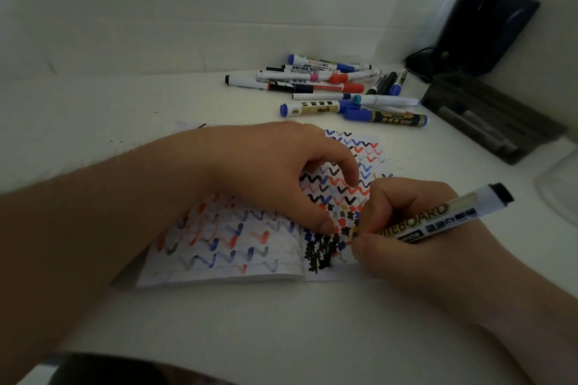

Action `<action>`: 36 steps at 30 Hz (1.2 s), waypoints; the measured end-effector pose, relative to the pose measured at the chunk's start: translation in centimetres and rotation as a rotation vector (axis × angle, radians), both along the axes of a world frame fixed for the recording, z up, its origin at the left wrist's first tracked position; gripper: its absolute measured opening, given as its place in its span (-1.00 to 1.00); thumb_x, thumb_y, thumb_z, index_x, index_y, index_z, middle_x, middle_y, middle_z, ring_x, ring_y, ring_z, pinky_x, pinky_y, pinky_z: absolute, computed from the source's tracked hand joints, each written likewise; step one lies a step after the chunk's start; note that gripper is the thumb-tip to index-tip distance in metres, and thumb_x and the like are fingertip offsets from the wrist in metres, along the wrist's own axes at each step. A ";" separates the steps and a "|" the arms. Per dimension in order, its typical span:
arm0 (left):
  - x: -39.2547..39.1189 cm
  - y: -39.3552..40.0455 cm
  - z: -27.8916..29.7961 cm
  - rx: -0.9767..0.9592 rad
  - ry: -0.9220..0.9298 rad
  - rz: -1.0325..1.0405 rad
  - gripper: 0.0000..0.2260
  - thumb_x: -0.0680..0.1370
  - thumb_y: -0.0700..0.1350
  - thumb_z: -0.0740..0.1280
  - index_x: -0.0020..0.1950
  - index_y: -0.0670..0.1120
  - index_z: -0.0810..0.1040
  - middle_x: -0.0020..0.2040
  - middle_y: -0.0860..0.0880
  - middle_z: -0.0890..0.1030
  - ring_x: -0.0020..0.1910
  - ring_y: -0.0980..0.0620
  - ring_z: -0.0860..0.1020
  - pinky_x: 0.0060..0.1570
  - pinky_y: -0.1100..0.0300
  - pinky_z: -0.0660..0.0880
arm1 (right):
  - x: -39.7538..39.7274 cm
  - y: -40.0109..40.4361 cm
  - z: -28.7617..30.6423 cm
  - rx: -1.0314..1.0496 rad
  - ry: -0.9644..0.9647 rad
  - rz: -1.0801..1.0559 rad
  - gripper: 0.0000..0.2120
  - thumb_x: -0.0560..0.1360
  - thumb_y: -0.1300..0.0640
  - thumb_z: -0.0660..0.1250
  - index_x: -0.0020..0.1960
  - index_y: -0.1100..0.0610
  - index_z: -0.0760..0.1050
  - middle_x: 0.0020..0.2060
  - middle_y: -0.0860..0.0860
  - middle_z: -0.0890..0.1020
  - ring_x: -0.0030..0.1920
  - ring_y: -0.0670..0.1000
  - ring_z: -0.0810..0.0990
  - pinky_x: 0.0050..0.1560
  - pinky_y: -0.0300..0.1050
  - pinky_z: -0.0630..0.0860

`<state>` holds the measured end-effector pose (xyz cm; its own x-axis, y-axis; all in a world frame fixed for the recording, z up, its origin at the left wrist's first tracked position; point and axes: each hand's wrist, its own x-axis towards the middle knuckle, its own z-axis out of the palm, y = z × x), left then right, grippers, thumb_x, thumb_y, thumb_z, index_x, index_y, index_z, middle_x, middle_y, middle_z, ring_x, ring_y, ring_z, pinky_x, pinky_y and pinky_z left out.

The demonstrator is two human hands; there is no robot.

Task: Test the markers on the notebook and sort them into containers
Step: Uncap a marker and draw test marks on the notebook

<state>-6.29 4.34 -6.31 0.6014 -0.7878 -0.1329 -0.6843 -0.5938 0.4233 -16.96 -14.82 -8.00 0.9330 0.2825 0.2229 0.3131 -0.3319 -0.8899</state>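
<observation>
Right now my right hand (403, 228) is closed around a whiteboard marker (444, 217), fingers pinched low on the barrel, with its tip pressed to the notebook (225, 247) and hidden behind my fingertips. The marker slants up and away to the right, its black end cap pointing toward the right edge of the table (281, 322), and the word WHITEBOARD runs along its white body. Where the tip meets the paper there is a dense patch of black scribbles, just left of my right hand.

My left hand (281, 172) comes in from the left across the open notebook, fingers loosely curled and gripping nothing. The thumb and fingertips press down on the page, holding it flat, just beside my right hand. The lined pages under both hands are covered in zigzag test strokes in red, blue, black and grey.

Farther back, well apart from the notebook, a loose pile of markers (328, 84) lies on the white table, mostly white barrels with blue, red and black caps, plus two with gold and black labels nearest to me. To the right of the pile a dark tray (488, 122) sits against the wall with a few markers in it. A clear container (560, 191) shows only partly at the right edge, nearer than the tray. At the far right corner a dark object (488, 28) leans against the white wall; I cannot tell what it is.
</observation>
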 end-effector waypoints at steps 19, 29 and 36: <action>-0.4 0.4 -0.5 -0.463 0.040 0.172 -0.70 0.59 -0.08 0.42 0.06 0.37 0.52 0.03 0.33 0.64 0.04 0.33 0.60 0.06 0.41 0.51 | 2.3 -5.1 2.2 0.645 0.334 -0.026 -0.65 0.26 0.02 0.28 -0.09 0.18 0.69 -0.33 0.11 0.53 -0.41 0.05 0.36 -0.51 -0.23 0.21; -0.6 0.2 -0.6 -0.438 -0.007 0.155 -0.77 0.60 0.01 0.40 0.15 0.34 0.54 -0.01 0.34 0.63 0.00 0.34 0.58 -0.05 0.48 0.45 | 2.6 -4.9 1.3 0.595 0.366 -0.089 -0.70 0.22 0.02 0.49 -0.11 0.07 0.50 -0.30 0.14 0.61 -0.42 0.05 0.44 -0.47 -0.22 0.41; -0.4 0.3 -0.4 -0.395 -0.217 0.172 -0.76 0.59 0.10 0.35 0.26 0.27 0.60 -0.04 0.35 0.59 0.01 0.34 0.53 -0.09 0.59 0.35 | 2.4 -4.2 1.3 0.471 0.294 -0.187 -0.95 0.46 0.22 0.41 -0.09 0.12 0.65 -0.19 0.23 0.69 -0.41 0.10 0.51 -0.38 -0.14 0.41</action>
